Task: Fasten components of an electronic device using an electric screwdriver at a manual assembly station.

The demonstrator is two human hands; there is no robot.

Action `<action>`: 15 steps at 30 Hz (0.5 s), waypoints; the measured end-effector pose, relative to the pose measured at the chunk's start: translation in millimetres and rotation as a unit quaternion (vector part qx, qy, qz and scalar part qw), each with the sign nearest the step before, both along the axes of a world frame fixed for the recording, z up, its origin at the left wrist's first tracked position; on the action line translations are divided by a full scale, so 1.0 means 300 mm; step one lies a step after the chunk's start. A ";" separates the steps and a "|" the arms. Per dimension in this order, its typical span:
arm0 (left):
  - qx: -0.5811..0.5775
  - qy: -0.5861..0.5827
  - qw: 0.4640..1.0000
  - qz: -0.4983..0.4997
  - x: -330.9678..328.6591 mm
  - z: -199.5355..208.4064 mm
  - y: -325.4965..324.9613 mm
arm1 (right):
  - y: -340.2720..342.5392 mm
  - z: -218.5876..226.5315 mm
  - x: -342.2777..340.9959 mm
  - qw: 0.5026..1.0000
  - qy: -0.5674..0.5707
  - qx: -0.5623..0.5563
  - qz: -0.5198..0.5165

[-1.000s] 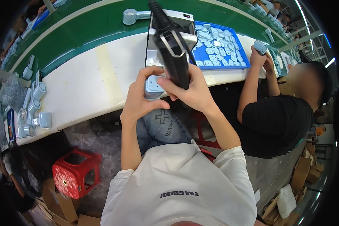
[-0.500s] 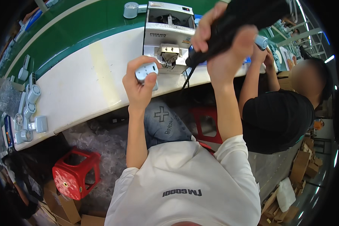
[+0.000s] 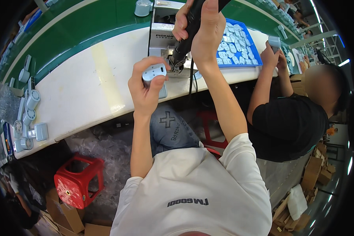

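Observation:
In my left hand is a light-blue plastic housing, its end face with small holes and a slot turned upward. Thumb and fingers wrap round its sides. My right hand grips a black electric screwdriver that slants down to the left, a dark cord hanging beside it. Its tip reaches the metal front of a screw feeder box; whether it touches a screw I cannot tell. The housing is just left of that tip, apart from it.
A blue tray of light-blue parts lies right of the feeder. Handheld fans cluster at the table's left end, and another fan stands behind. A co-worker sits at right, holding a similar part. A red stool stands below left.
My right hand has swung the screwdriver left and down to the feeder's front, uncovering the blue tray. My left hand with the housing has stayed almost in place.

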State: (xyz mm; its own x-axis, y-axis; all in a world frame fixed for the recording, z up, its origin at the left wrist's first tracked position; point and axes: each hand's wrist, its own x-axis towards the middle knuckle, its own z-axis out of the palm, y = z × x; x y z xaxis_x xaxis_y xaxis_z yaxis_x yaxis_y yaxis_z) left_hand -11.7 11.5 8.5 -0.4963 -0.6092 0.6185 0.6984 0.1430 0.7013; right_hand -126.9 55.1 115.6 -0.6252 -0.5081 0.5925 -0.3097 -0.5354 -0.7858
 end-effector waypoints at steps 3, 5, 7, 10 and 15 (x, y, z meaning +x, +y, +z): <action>-0.007 0.002 1.000 -0.004 -0.013 -0.015 0.000 | 0.002 0.001 -0.001 1.000 0.007 0.003 -0.004; -0.025 0.005 1.000 0.003 -0.017 -0.023 -0.005 | -0.002 -0.001 0.001 1.000 0.017 0.014 -0.012; -0.013 0.002 1.000 -0.003 -0.021 -0.016 -0.001 | -0.028 -0.022 -0.043 0.996 0.077 -0.051 0.019; 0.014 -0.004 1.000 -0.008 -0.021 -0.011 0.002 | -0.050 -0.041 -0.071 0.961 0.194 -0.178 0.085; 0.023 -0.018 1.000 -0.005 -0.018 -0.015 -0.004 | 0.004 -0.025 0.015 0.998 0.037 0.051 0.006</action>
